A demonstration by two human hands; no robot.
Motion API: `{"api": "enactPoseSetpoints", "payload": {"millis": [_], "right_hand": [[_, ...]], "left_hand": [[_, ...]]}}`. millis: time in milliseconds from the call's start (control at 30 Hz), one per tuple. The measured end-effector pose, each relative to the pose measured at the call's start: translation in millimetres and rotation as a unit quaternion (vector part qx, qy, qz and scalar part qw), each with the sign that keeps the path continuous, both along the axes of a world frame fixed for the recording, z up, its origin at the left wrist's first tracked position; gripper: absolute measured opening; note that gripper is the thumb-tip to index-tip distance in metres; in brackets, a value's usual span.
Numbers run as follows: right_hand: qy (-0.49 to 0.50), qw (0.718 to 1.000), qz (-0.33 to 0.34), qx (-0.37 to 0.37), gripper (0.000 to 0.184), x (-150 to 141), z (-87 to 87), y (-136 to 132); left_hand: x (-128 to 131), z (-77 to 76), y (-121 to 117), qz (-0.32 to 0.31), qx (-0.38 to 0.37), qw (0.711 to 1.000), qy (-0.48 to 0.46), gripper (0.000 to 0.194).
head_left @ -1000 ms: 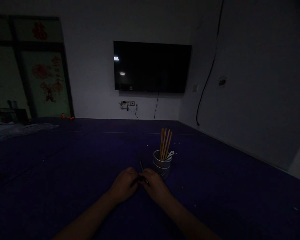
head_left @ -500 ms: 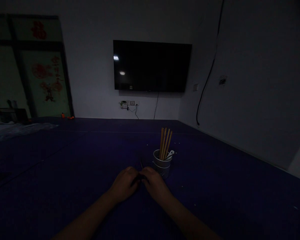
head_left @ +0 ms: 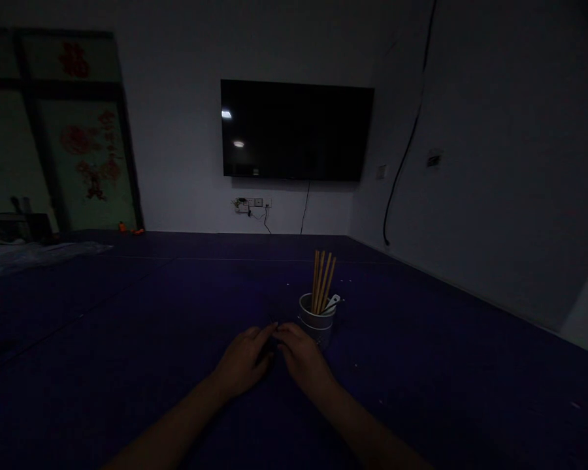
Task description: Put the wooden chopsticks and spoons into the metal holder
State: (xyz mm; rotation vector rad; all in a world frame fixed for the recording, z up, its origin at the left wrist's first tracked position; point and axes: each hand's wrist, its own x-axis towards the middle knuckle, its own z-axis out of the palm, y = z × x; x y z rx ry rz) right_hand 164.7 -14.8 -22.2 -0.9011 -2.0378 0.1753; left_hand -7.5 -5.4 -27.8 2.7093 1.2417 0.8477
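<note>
My left hand and my right hand meet low in the middle of the view, over the dark blue surface. The index fingertips come together and both thumbs are bent inward. Whatever is pinched between them is too dark and small to name; a faint thin dark line shows just above the fingertips. Right behind my right hand stands a grey cup with a rim. Several wooden chopsticks stand upright in it, beside a white spoon handle and a thin dark stick.
The room is very dim. Crumpled clear plastic lies at the far left, with small orange things beyond it. A television hangs on the far wall above some sockets. A black cable runs down the right wall. Small white specks dot the surface.
My left index finger has straightened and the hands have come slightly apart at the thumbs. The thin dark strand above the fingers shows less now. The cup has stayed in place.
</note>
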Motion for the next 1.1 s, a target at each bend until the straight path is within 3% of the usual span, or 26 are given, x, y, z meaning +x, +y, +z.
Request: {"api": "enactPoseSetpoints", "payload": {"millis": [500, 700, 1100], "right_hand": [[-0.018, 0.992, 0.037, 0.116, 0.036, -1.9, -0.1, -2.7], [-0.058, 0.989, 0.046, 0.124, 0.036, -0.9, 2.4, -4.9], [-0.062, 0.992, 0.038, 0.100, 0.035, -0.9, 2.5, -6.8]], "left_hand": [[-2.1, -5.0, 2.1, -0.040, 0.031, 0.997, -0.053, 0.072], [-3.9, -7.4, 6.0, -0.042, 0.039, 0.996, -0.067, 0.064], [-2.1, -1.1, 5.2, -0.038, 0.056, 0.994, -0.087, 0.072]]}}
